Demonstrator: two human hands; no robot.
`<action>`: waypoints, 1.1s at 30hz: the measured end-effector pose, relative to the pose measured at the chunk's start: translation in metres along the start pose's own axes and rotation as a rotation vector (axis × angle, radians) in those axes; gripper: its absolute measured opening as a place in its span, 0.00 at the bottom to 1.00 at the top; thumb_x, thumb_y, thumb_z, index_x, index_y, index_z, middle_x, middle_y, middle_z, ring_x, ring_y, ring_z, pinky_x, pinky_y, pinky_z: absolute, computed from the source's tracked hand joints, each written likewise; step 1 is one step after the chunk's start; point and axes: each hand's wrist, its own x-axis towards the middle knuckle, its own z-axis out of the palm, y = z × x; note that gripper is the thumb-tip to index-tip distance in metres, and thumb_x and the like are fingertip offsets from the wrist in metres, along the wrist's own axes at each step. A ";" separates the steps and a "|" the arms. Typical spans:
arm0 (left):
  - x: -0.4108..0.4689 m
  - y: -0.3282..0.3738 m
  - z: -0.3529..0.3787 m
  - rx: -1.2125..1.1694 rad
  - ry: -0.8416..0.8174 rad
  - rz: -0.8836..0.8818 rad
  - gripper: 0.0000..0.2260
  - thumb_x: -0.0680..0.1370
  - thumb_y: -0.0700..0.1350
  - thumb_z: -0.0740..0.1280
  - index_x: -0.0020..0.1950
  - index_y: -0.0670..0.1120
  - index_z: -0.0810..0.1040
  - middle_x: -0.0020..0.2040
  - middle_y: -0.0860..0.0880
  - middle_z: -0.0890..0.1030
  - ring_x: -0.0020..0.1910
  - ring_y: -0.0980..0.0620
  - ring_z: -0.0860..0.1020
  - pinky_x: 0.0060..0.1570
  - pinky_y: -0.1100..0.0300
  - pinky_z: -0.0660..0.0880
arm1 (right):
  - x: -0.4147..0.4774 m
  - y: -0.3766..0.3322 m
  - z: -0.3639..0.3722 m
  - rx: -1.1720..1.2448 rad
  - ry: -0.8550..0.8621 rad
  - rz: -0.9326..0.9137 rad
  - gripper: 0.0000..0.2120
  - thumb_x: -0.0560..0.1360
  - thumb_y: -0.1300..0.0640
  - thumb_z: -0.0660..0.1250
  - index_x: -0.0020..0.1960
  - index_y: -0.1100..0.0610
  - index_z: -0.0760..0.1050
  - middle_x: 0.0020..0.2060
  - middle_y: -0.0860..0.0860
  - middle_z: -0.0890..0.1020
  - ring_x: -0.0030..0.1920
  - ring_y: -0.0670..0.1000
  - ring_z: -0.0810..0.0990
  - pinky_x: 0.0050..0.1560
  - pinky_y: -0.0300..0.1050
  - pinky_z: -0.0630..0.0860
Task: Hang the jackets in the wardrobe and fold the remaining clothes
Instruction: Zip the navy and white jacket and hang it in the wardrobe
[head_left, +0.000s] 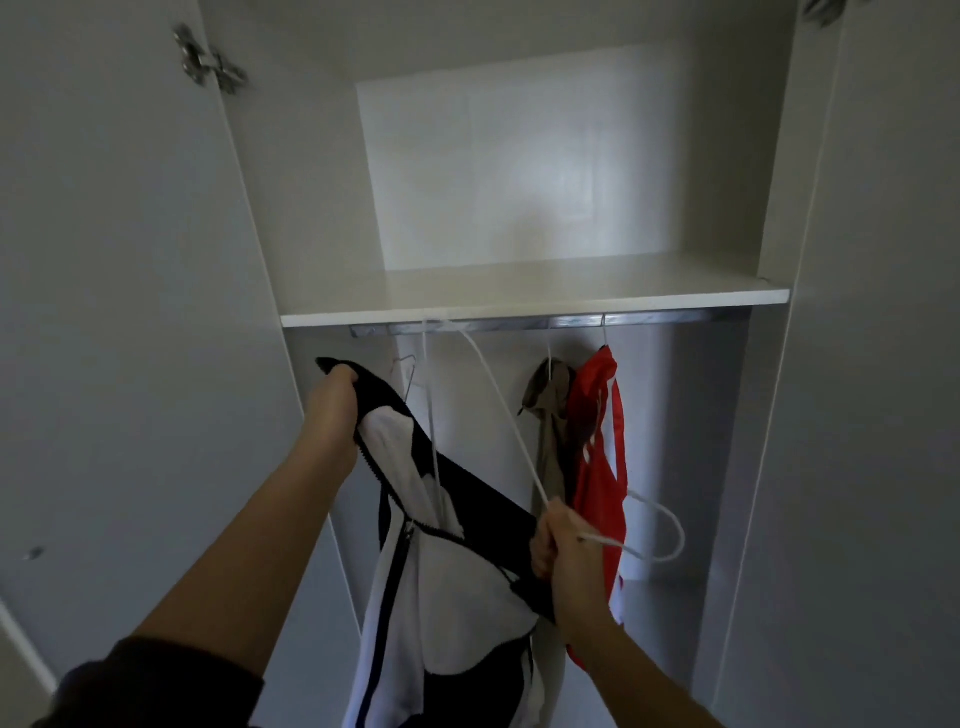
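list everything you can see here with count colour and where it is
wardrobe: 1, white, open, fills the view
shelf: 1, white, across the upper middle, nothing on it
rail: 1, metal, just under the shelf
door hinge: 1, metal, top left
red jacket: 1, red with white marks, hanging on the rail at right
olive jacket: 1, olive brown, hanging just left of the red one
wire hanger: 1, thin metal, behind the held jacket at left
black and white jacket: 1, held up in front of the wardrobe
white hanger: 1, white, in the right hand, hook pointing right
left hand: 1, grips the jacket's collar
right hand: 1, grips hanger and jacket
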 end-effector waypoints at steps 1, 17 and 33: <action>0.005 0.003 -0.004 0.019 0.013 -0.001 0.14 0.80 0.41 0.58 0.64 0.37 0.72 0.41 0.45 0.74 0.36 0.48 0.72 0.37 0.57 0.70 | -0.003 0.008 -0.007 -0.027 -0.015 0.032 0.27 0.80 0.62 0.57 0.23 0.50 0.64 0.21 0.50 0.64 0.24 0.49 0.60 0.27 0.41 0.59; 0.001 -0.029 0.027 0.149 -0.121 0.086 0.22 0.82 0.54 0.57 0.68 0.39 0.69 0.49 0.45 0.76 0.49 0.48 0.73 0.50 0.56 0.70 | -0.015 -0.048 0.005 0.222 0.099 -0.182 0.22 0.79 0.50 0.58 0.28 0.56 0.65 0.21 0.49 0.65 0.22 0.47 0.61 0.23 0.38 0.61; -0.005 -0.029 0.025 -0.204 0.023 0.007 0.15 0.82 0.54 0.57 0.57 0.44 0.72 0.45 0.48 0.75 0.42 0.51 0.76 0.43 0.57 0.76 | -0.012 -0.006 0.020 0.032 0.120 -0.069 0.23 0.81 0.57 0.57 0.27 0.51 0.65 0.21 0.47 0.65 0.23 0.47 0.61 0.25 0.40 0.59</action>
